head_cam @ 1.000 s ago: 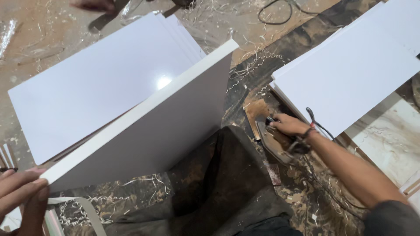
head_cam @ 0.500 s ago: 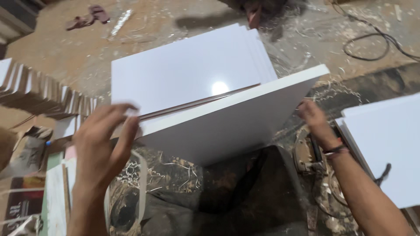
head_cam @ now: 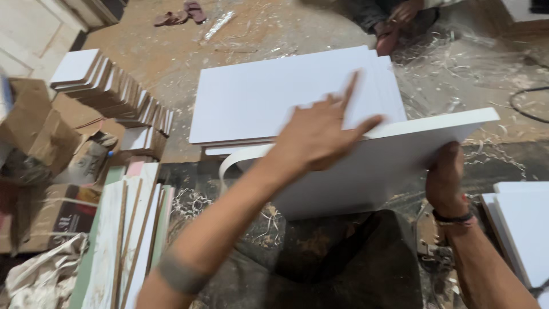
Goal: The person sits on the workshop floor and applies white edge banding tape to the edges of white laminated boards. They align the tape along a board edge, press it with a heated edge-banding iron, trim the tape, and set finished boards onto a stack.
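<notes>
A white board stands on its long edge across my lap. My right hand grips its right end, fingers wrapped over the face. My left hand is blurred, with fingers spread, and rests on the board's top edge near the middle; it holds nothing. A white edge strip curls off the board's left end. Behind it, a stack of flat white boards lies on the floor.
Small white panels lean in a row at the left, beside cardboard boxes. Long narrow boards lie at lower left, more white panels at the right. Another person's hand is at the top. Shavings cover the floor.
My right hand left the tool on the floor and took the board's right end. My left hand slid from the left end along the top edge to the middle. The view swung left.
</notes>
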